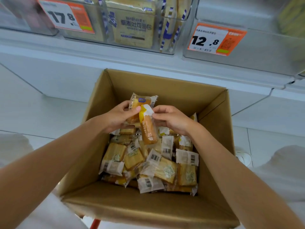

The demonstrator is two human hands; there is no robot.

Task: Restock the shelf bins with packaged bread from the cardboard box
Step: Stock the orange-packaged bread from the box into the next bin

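Observation:
An open cardboard box [165, 86] stands below me, holding several clear-wrapped bread packets [158, 167] with white barcode ends. Above the pile my left hand [115, 118] grips a bread packet with a blue label [142, 100]. My right hand [171, 119] pinches the white-and-yellow end of a long orange bread packet [148, 131], which hangs down between my hands. Above the box, a clear shelf bin [247, 47] with a 12.8 price tag [216, 39] sits at the right, its contents hidden from here.
A clear bin of toast loaves [133, 25] sits at the upper middle beside a 17.8 price tag [66, 15]. The white shelf ledge [99, 52] runs across above the box. White floor tiles [33, 113] lie on both sides; something red [94, 224] shows under the box.

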